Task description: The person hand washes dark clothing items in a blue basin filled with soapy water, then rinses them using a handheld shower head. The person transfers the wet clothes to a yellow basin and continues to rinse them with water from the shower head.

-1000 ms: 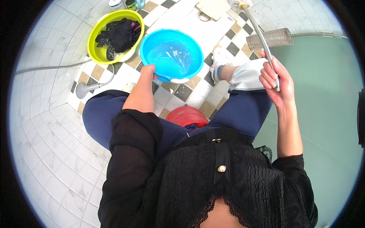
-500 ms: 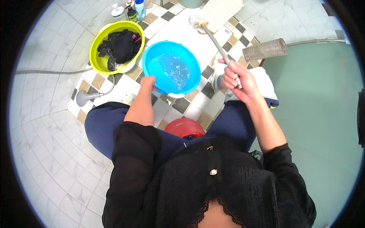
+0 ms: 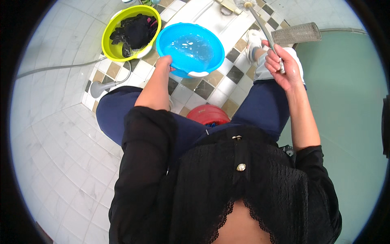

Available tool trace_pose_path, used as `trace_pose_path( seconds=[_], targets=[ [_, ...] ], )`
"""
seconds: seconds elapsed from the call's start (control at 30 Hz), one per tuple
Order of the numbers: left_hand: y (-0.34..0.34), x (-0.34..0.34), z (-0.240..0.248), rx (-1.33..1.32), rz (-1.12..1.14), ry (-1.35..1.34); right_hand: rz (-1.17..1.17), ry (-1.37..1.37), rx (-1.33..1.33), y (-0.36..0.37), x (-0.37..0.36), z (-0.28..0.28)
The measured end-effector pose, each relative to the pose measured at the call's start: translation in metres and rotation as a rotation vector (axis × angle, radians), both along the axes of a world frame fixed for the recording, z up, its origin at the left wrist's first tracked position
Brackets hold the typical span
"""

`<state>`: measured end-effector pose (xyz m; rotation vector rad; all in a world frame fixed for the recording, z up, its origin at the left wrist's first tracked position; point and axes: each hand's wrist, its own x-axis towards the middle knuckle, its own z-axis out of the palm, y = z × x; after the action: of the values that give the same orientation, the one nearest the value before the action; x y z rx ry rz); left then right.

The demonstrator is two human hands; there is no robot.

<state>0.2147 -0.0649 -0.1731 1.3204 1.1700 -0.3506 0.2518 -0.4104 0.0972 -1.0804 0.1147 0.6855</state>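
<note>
My left hand point(image 3: 164, 64) is closed on the near-left rim of a round blue basin point(image 3: 218, 51). Clear water with bubbles lies inside the basin, which looks slightly tilted. My right hand point(image 3: 285, 67) is wrapped round the grey handle of a toilet brush point(image 3: 264, 27), held up at the right. Its round white bristle head points away from me and is partly cut off by the top edge of the picture. Left of the blue basin, a yellow-green basin point(image 3: 106, 38) holds wet black clothing point(image 3: 140, 32) in some water.
A shower head point(image 3: 99, 88) with its hose lies at the left. Between my legs stands a red bucket point(image 3: 207, 113). A white floor fixture point(image 3: 203, 15) is beyond the blue basin. A grey woven roll point(image 3: 298, 33) lies by the greenish panel point(image 3: 333, 101) at right.
The whole view has shifted, so things sit higher in the picture. My right hand and the brush have moved right. The blue basin has shifted slightly away from me, still in my left hand.
</note>
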Motion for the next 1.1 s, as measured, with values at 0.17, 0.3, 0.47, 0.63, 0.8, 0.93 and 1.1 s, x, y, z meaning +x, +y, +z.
trace_pose_path(
  seconds=[0.17, 0.3, 0.47, 0.63, 0.8, 0.93, 1.1],
  targets=[
    [0.006, 0.011, 0.039, -0.052, 0.008, 0.036, -0.020, -0.143, -0.071, 0.002, 0.051, -0.008],
    [0.020, 0.024, 0.054, -0.079, 0.041, -0.068, 0.002, -0.183, -0.291, 0.009, 0.087, -0.051],
    [0.014, 0.040, 0.105, -0.143, 0.010, -0.172, -0.040, -0.119, -0.368, -0.007, 0.148, -0.118],
    [-0.001, 0.049, 0.150, -0.171, 0.011, -0.271, -0.072, -0.078, -0.445, 0.016, 0.159, -0.103],
    [-0.026, 0.069, 0.186, -0.173, -0.055, -0.356, 0.033, -0.147, -0.437, -0.003, 0.187, -0.099],
    [-0.019, 0.077, 0.181, -0.244, -0.065, -0.309, 0.000, -0.255, -0.350, -0.013, 0.200, -0.102],
    [-0.031, 0.075, 0.189, -0.066, -0.137, -0.374, -0.072, -0.295, -0.403, -0.021, 0.193, -0.103]
  ],
)
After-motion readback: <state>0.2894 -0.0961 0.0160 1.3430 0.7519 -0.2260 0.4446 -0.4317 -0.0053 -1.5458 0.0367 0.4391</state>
